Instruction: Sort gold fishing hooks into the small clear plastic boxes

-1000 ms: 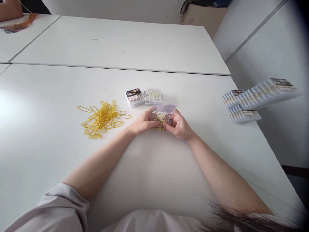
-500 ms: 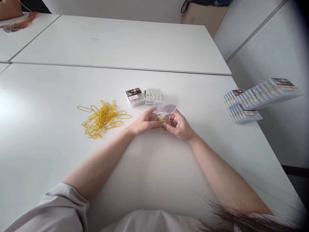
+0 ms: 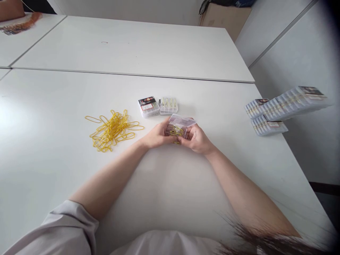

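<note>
A small clear plastic box [image 3: 183, 121] with its hinged lid raised is held between my two hands, just above the white table. Inside it lie yellow-green looped pieces [image 3: 175, 131], partly covered by my thumbs. My left hand [image 3: 158, 134] grips the box's left side, its thumb across the front. On the opposite side my right hand [image 3: 196, 139] is closed round the box, thumb tip near the yellow loops. Behind the box sit a closed box with a black label [image 3: 148, 106] and a clear box with yellow-green contents [image 3: 168, 105].
Left of my hands lies a loose pile of yellow rubber bands [image 3: 114, 129]. Stacked clear boxes [image 3: 287, 104] stand in rows at the table's right edge. A cardboard box [image 3: 225, 20] is beyond the far edge. At top left shows another person's arm [image 3: 12, 10].
Both thumbs have shifted towards the front edge of the box, and the raised lid has tilted slightly. The other things on the table stay put.
</note>
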The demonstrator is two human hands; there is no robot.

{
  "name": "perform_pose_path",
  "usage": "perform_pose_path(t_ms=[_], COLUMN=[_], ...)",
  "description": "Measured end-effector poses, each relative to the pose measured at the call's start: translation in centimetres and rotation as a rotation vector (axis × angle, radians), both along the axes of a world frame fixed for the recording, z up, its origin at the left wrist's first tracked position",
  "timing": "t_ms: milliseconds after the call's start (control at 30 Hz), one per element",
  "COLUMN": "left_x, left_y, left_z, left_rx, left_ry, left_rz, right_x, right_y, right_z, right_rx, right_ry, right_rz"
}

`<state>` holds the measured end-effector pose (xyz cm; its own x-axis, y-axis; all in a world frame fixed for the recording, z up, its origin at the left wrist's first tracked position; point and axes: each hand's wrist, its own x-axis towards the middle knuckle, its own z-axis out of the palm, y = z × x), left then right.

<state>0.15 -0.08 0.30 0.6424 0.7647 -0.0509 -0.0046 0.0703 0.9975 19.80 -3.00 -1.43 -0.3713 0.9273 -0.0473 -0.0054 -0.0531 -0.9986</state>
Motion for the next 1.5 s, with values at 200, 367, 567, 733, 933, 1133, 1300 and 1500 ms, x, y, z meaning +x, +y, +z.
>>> perform_pose_path(t_ms=[200, 367, 567, 733, 933, 1133, 1300, 1500], left_x=[0.0, 0.04, 0.04, 0.11, 0.25, 0.11, 0.0, 0.0], left_y=[0.07, 0.06, -0.02, -0.05, -0.07, -0.05, -0.1, -0.15], left_z=[-0.14, -0.14, 0.01, -0.02, 0.02, 0.23, 0.34, 0.25], left_rx=[0.011, -0.013, -0.051, -0.066, -0.078, -0.023, -0.005, 0.016], left_ry=[0.012, 0.022, -0.011, -0.02, -0.053, -0.009, 0.044, 0.074], left_rz=[0.003, 0.005, -0.021, 0.002, -0.03, -0.017, -0.016, -0.03], right_x=[0.04, 0.23, 0.23, 0.48, 0.56, 0.53, 0.54, 0.62], right_y=[-0.07, -0.02, -0.09, -0.11, -0.05, 0.01, 0.13, 0.08], right_z=[0.47, 0.67, 0.79, 0.63, 0.84, 0.95, 1.04, 0.81], right_rx=[-0.009, -0.014, -0.023, -0.016, -0.021, 0.019, 0.049, 0.034], right_ry=[0.003, -0.02, -0.033, -0.029, 0.015, 0.037, -0.003, 0.002], right_rz=[0.02, 0.066, 0.068, 0.063, 0.098, 0.071, 0.046, 0.051])
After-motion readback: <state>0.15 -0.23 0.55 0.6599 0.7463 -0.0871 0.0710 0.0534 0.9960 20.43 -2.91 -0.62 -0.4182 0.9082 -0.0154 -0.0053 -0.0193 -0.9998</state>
